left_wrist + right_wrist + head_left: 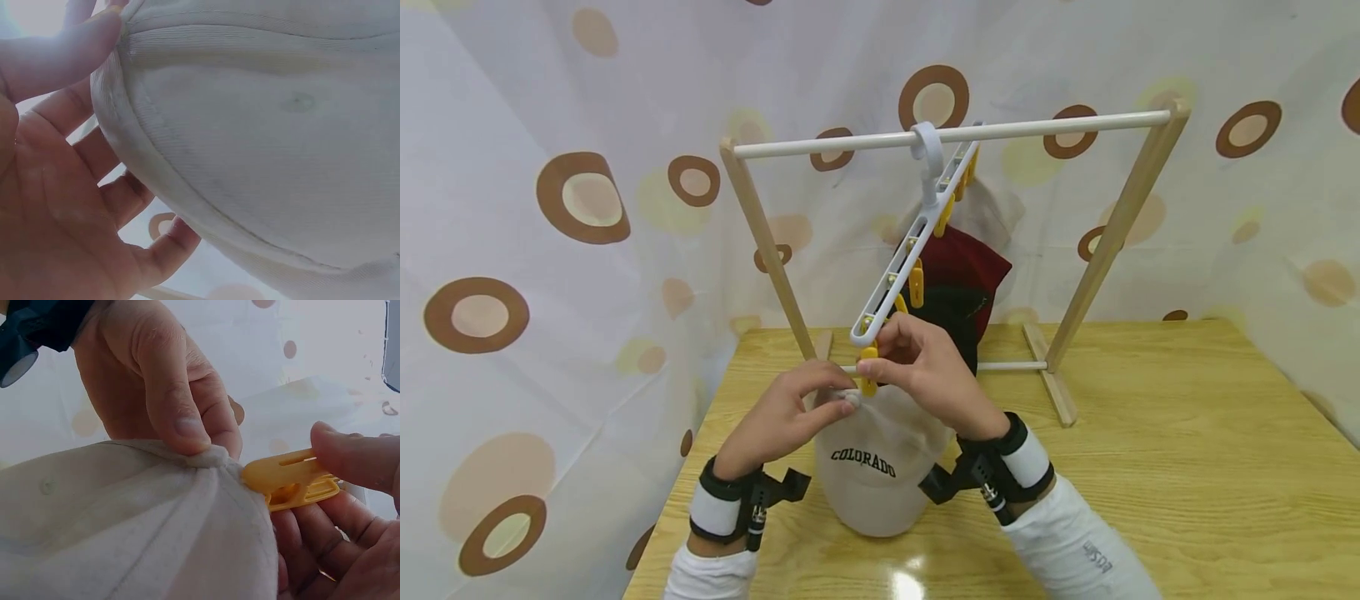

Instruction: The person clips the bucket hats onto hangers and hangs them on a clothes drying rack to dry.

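Left hand: my left hand (790,414) is raised in front of me, thumb and forefinger pinching a fold at the crown of the cap (874,467), the other fingers curled loosely beside it.
Right hand: my right hand (925,371) is just beside the left, fingers bent, thumb and forefinger squeezing the yellow clip (868,372) against that same fold.
Cap: pale, hanging from my fingers just below both hands, its lower edge at or near the table (1187,467); I cannot tell whether it touches.
Clip: it hangs from the near end of the white hanger (917,242), right above my fingertips.
Hanger: hooked on the rod of the wooden rack (1120,225), slanting down toward my hands; a dark red cap (962,283) hangs behind my right hand.
Writing: "COLORADO" in dark arched letters on the front of the pale cap; small print on my right sleeve (1075,542), too small for me to read.
Left wrist view: only my palm and fingers against the cap's seamed cloth; no clip shows.
Right wrist view: the clip's mouth meets the pinched fold, which the head view hides behind my fingers.
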A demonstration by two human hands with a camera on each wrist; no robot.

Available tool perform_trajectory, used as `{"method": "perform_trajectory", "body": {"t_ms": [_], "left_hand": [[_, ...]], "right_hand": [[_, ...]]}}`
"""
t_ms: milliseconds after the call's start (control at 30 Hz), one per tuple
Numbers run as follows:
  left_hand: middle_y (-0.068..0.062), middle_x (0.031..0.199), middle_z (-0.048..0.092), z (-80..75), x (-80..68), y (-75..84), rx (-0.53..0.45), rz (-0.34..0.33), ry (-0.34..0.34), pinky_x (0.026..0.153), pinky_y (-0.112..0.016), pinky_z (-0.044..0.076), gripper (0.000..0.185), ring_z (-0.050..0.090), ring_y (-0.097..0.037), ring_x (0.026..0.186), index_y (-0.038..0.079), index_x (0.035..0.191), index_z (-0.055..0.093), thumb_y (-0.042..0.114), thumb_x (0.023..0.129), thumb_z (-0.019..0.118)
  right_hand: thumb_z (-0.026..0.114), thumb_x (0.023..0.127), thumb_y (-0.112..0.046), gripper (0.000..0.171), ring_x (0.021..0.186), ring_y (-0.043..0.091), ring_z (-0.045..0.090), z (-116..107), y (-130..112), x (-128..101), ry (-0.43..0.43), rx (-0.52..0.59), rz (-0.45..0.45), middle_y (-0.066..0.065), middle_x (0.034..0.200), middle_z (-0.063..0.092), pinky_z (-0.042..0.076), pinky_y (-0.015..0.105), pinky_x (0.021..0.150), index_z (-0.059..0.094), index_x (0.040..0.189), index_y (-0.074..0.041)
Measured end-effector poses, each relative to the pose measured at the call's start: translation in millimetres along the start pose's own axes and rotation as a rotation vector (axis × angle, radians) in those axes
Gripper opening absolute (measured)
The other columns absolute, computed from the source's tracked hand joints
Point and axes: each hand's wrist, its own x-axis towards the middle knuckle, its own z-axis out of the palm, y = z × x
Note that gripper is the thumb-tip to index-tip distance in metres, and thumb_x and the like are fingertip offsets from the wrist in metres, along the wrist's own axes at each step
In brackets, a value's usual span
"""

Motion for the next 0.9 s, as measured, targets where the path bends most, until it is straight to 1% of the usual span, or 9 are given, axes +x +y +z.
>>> {"method": "perform_trajectory", "body": {"t_ms": [100, 267, 367, 567, 800, 900], "left_hand": [[-0.001, 0.104, 0.070, 0.5, 1.0, 1.7, -0.012, 0.003, 0.009, 0.085, -0.028, 0.049, 0.010, 0.058, -0.010, 0.096, 0.014, 0.100, 0.072, 0.011, 0.091, 0.070], [-0.003, 0.103, 0.069, 1.6, 2.7, 1.8, -0.035, -0.005, 0.008, 0.082, -0.027, 0.048, 0.009, 0.057, -0.010, 0.092, 0.014, 0.100, 0.071, 0.010, 0.092, 0.069], [-0.004, 0.103, 0.068, 1.8, 4.1, 1.1, -0.060, -0.003, 0.006, 0.080, -0.027, 0.048, 0.009, 0.055, -0.011, 0.090, 0.013, 0.101, 0.070, 0.009, 0.093, 0.068], [-0.005, 0.106, 0.067, 4.4, 5.3, -0.9, -0.111, -0.006, -0.002, 0.083, -0.027, 0.047, 0.010, 0.055, -0.010, 0.094, 0.011, 0.103, 0.069, 0.007, 0.094, 0.066], [-0.007, 0.104, 0.066, 6.6, 10.6, 0.7, -0.140, 0.047, 0.017, 0.080, -0.026, 0.046, 0.009, 0.054, -0.011, 0.091, 0.010, 0.101, 0.067, 0.005, 0.094, 0.064], [-0.007, 0.102, 0.065, 6.9, 11.7, 2.4, -0.146, 0.055, 0.019, 0.079, -0.025, 0.045, 0.008, 0.054, -0.011, 0.091, 0.010, 0.100, 0.066, 0.004, 0.094, 0.064]], "right_hand": [[0.074, 0.086, -0.003, 0.019, 0.072, 0.013, 0.065, -1, -1, 0, -0.006, 0.003, -0.006, 0.012, 0.093, 0.069, 0.056, 0.029, 0.069, 0.059, 0.097, -0.002], [0.078, 0.082, -0.003, 0.023, 0.073, 0.013, 0.064, -3, -2, 0, 0.001, -0.032, -0.010, 0.014, 0.092, 0.069, 0.054, 0.026, 0.068, 0.061, 0.098, -0.001], [0.078, 0.082, -0.005, 0.022, 0.074, 0.013, 0.065, -5, -2, 0, 0.004, -0.054, -0.005, 0.014, 0.093, 0.071, 0.054, 0.026, 0.069, 0.064, 0.098, -0.002], [0.078, 0.083, -0.009, 0.019, 0.075, 0.013, 0.066, -9, -2, -1, -0.006, -0.056, 0.028, 0.009, 0.092, 0.073, 0.051, 0.026, 0.068, 0.069, 0.099, -0.005], [0.078, 0.084, -0.008, 0.016, 0.073, 0.013, 0.065, -10, -2, -3, 0.031, -0.065, 0.014, 0.011, 0.092, 0.072, 0.051, 0.025, 0.067, 0.070, 0.097, -0.004], [0.078, 0.084, -0.008, 0.015, 0.073, 0.012, 0.065, -10, -2, -3, 0.036, -0.068, 0.017, 0.011, 0.092, 0.072, 0.051, 0.025, 0.067, 0.069, 0.096, -0.004]]}}
